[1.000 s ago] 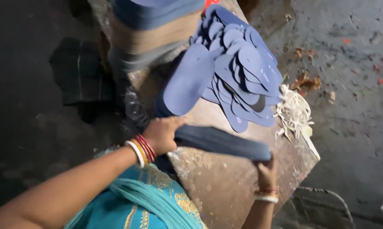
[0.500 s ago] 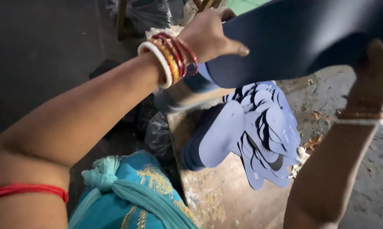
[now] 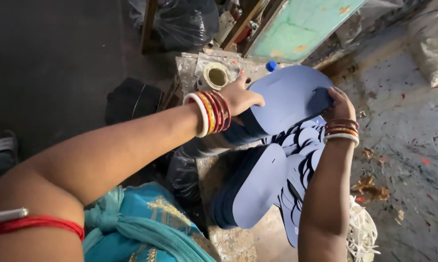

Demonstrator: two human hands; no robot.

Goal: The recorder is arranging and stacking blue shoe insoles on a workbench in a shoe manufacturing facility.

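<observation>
Seen from the head camera: the left hand and right hand, fingers curled closed, grip opposite ends of a flat blue foam sheet. Half a second ago it was raised high; now it lies lower, over the far stack of blue sole-shaped foam cutouts on the worn table.

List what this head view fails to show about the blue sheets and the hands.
- Left hand: fingertips hidden behind the edge of the lifted blue sheet.
- Right hand: fingers curl behind the sheet's far edge; how they grip cannot be seen.
- Sole stack: the count is untellable, since the layers overlap and the right forearm covers part of it.
- White scraps: cut off by the bottom edge.
- Tape roll: partly hidden behind the left hand.
</observation>
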